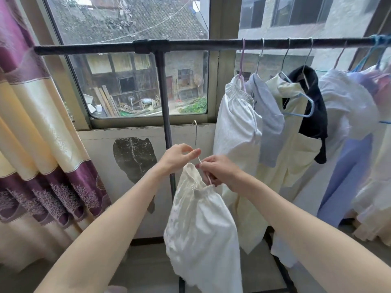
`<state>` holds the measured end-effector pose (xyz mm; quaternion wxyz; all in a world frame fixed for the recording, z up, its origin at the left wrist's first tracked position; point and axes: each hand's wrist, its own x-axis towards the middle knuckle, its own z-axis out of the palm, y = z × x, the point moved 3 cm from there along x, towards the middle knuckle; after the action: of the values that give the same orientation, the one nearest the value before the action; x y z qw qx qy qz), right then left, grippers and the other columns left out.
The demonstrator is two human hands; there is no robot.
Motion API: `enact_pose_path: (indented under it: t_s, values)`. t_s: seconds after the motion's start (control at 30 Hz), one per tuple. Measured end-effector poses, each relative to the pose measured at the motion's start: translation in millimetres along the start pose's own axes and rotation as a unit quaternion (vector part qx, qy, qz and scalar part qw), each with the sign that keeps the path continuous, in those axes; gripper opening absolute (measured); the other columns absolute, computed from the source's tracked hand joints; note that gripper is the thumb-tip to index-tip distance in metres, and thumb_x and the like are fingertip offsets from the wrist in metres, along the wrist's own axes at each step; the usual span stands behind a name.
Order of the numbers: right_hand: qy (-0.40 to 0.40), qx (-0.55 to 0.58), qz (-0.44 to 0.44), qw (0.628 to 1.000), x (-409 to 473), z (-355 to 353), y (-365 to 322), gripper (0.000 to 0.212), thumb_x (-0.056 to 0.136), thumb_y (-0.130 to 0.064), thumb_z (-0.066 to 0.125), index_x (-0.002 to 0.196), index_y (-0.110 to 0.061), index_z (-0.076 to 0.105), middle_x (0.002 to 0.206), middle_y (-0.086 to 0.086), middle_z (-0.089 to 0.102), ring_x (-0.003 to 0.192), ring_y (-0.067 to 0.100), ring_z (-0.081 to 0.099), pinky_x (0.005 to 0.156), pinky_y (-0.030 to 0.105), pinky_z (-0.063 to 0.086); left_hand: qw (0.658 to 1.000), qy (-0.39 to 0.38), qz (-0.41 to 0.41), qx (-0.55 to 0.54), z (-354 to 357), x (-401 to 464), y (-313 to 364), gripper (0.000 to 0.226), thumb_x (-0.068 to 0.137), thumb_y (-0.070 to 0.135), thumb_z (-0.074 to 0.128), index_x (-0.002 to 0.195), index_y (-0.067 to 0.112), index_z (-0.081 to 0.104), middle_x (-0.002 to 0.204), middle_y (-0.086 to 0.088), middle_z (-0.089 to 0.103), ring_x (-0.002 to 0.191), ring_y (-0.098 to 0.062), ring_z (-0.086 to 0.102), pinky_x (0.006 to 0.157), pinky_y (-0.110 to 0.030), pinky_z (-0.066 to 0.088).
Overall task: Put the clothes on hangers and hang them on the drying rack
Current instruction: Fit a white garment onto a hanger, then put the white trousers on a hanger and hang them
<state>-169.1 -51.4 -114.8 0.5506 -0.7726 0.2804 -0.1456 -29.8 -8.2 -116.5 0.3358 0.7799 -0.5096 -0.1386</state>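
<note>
Person, two arms in view: left hand [176,156] and right hand [220,171] bare, forearms bare to the frame edge, no sleeves, rings or wristwear visible.

White gathered-waist garment [201,225] hangs on a pale hanger [198,159] below the rack [190,44]

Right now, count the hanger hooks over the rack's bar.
At least 5 hooks on the bar, all right of its post: pink, three metal, one faint. The blue tangle at the far right may hide more.
</note>
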Motion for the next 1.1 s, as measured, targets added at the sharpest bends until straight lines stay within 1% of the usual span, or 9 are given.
enact_pose_path:
  t_s: [0.1,0.23,0.33,0.4,0.57,0.7,0.83,0.97,1.1]
  values:
    - [0.045,0.048,0.013,0.998,4,-6,-14,0.018,0.082,-0.008,0.054,0.066,-0.002,0.059,0.036,-0.002,0.047,0.033,0.009,0.039,0.040,0.020,0.032,1.000,0.002,0.008,0.008,-6,9,11,0.048,0.089,0.045,0.052,0.116,0.007,0.061,0.119,-0.009,0.062,0.112,-0.022,0.055,0.093,-0.032,0.042]
    - [0.099,0.100,-0.011,0.990,14,-19,-43,0.016,0.081,-0.006,0.052,0.078,0.004,0.064,0.032,-0.004,0.048,0.033,0.009,0.038,0.044,0.025,0.030,0.995,0.094,0.028,0.018,-35,25,26,0.043,0.091,0.041,0.051,0.120,0.010,0.058,0.123,-0.008,0.058,0.116,-0.023,0.052,0.098,-0.035,0.042]
    - [0.121,0.086,-0.066,0.987,25,-29,-70,0.027,0.084,-0.004,0.049,0.057,-0.004,0.052,0.029,-0.005,0.045,0.028,0.007,0.032,0.036,0.020,0.026,0.983,0.177,0.016,0.040,-68,36,36,0.041,0.092,0.038,0.051,0.126,0.015,0.052,0.129,-0.008,0.050,0.121,-0.026,0.046,0.103,-0.043,0.038]
    - [0.146,0.068,-0.108,0.981,33,-36,-89,0.037,0.086,-0.003,0.046,0.049,-0.007,0.047,0.029,-0.005,0.044,0.026,0.004,0.034,0.033,0.015,0.028,0.970,0.225,0.034,0.087,-92,42,44,0.041,0.093,0.035,0.049,0.128,0.014,0.049,0.132,-0.010,0.047,0.122,-0.028,0.044,0.102,-0.045,0.038]
    - [0.210,0.010,-0.208,0.955,57,-44,-132,0.039,0.088,-0.002,0.045,0.049,-0.011,0.044,0.042,0.000,0.044,0.032,0.001,0.040,0.042,0.015,0.034,0.916,0.317,0.068,0.236,-145,51,62,0.048,0.093,0.027,0.048,0.138,0.015,0.037,0.142,-0.009,0.034,0.131,-0.027,0.031,0.105,-0.044,0.031]
    - [0.224,-0.066,-0.219,0.947,86,-40,-156,0.039,0.088,-0.003,0.046,0.050,-0.013,0.041,0.050,0.002,0.043,0.047,0.012,0.042,0.040,0.011,0.034,0.908,0.301,0.045,0.288,-172,64,61,0.063,0.091,0.029,0.050,0.145,0.024,0.019,0.151,-0.006,0.013,0.141,-0.025,0.008,0.112,-0.048,0.017]
    - [0.221,-0.113,-0.178,0.952,119,-31,-161,0.038,0.087,-0.009,0.047,0.050,-0.012,0.043,0.055,0.008,0.048,0.059,0.021,0.048,0.063,0.036,0.047,0.916,0.248,-0.008,0.315,-188,79,48,0.072,0.092,0.039,0.047,0.147,0.031,0.001,0.155,-0.001,-0.006,0.143,-0.026,-0.011,0.113,-0.053,0.005]
    - [0.204,-0.150,-0.167,0.953,135,-17,-155,0.038,0.086,-0.008,0.047,0.049,-0.012,0.040,0.056,0.010,0.045,0.057,0.020,0.043,0.064,0.039,0.043,0.923,0.218,-0.020,0.316,-200,86,34,0.075,0.092,0.042,0.046,0.146,0.037,-0.006,0.156,0.003,-0.010,0.143,-0.024,-0.016,0.112,-0.057,0.002]
    - [0.175,-0.160,-0.174,0.956,135,-15,-155,0.043,0.093,-0.019,0.047,0.050,-0.014,0.041,0.053,0.005,0.047,0.058,0.020,0.048,0.065,0.033,0.044,0.926,0.245,-0.003,0.288,-199,87,32,0.071,0.093,0.038,0.046,0.147,0.035,0.002,0.156,0.002,-0.003,0.144,-0.024,-0.009,0.113,-0.056,0.002]
